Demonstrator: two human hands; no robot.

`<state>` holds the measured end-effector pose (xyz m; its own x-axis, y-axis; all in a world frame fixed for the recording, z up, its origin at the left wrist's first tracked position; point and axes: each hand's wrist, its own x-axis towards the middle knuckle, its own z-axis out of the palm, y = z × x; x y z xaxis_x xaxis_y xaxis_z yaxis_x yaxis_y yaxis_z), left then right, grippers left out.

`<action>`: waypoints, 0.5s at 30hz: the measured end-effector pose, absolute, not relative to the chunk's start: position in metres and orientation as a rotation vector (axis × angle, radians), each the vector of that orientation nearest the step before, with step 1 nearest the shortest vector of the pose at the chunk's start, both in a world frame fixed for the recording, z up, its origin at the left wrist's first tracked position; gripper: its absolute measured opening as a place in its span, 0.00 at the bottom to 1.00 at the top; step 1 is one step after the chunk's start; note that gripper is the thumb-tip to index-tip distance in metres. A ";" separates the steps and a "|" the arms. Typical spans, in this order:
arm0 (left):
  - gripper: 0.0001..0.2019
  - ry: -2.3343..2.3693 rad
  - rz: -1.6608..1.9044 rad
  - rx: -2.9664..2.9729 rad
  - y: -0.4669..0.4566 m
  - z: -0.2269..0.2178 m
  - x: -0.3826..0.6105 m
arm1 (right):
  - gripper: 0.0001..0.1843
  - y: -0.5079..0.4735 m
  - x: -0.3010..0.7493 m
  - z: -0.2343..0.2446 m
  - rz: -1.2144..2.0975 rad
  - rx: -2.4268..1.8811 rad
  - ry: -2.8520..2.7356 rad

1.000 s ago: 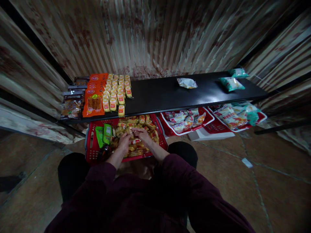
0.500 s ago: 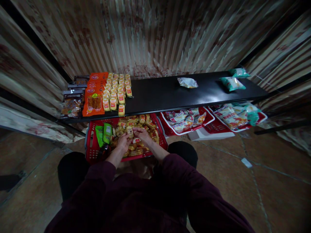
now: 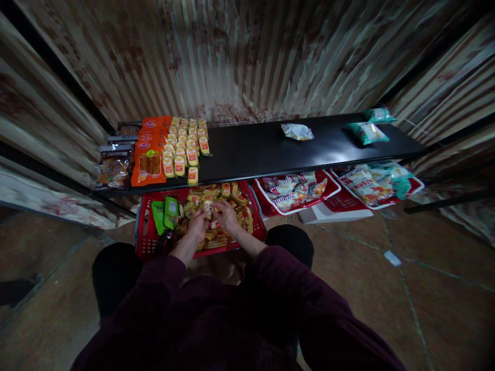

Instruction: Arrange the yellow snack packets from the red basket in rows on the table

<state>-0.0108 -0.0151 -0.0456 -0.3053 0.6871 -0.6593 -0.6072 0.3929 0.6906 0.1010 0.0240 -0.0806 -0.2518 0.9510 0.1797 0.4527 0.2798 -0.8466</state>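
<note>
Over a red plastic basket [image 3: 144, 242] filled with small yellow-wrapped snack packs, both of my hands meet. A small snack pack [image 3: 207, 208] is between them, with my left hand [image 3: 198, 225] closed on its left side. My right hand [image 3: 227, 216] has its fingers closed at the pack's right side. Green packets [image 3: 165, 214] lie in the left part of the same basket. Above it, rows of matching yellow packs [image 3: 180, 166] stand on the black shelf [image 3: 243, 149], beside orange snack bags [image 3: 150, 165].
Brown snack bags [image 3: 114, 167] occupy the shelf's left end. A white packet [image 3: 297, 132] and teal bags [image 3: 367, 133] lie farther right. Underneath are a basket of striped packets [image 3: 294, 191] and another with larger bags [image 3: 367, 183]. A white box [image 3: 332, 213] sits on the tiled floor.
My right hand has shifted slightly left and in toward the snack pack. My left hand stays in nearly the same place.
</note>
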 end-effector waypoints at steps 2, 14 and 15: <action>0.14 1.392 1.290 0.115 -0.016 -0.046 -0.009 | 0.16 0.023 0.101 -0.081 0.850 -1.280 -1.856; 0.18 1.469 1.340 0.285 -0.017 -0.048 -0.001 | 0.15 0.014 0.103 -0.083 1.231 -1.305 -1.492; 0.18 1.457 1.356 0.279 -0.017 -0.049 0.000 | 0.15 0.013 0.103 -0.084 1.238 -1.320 -1.465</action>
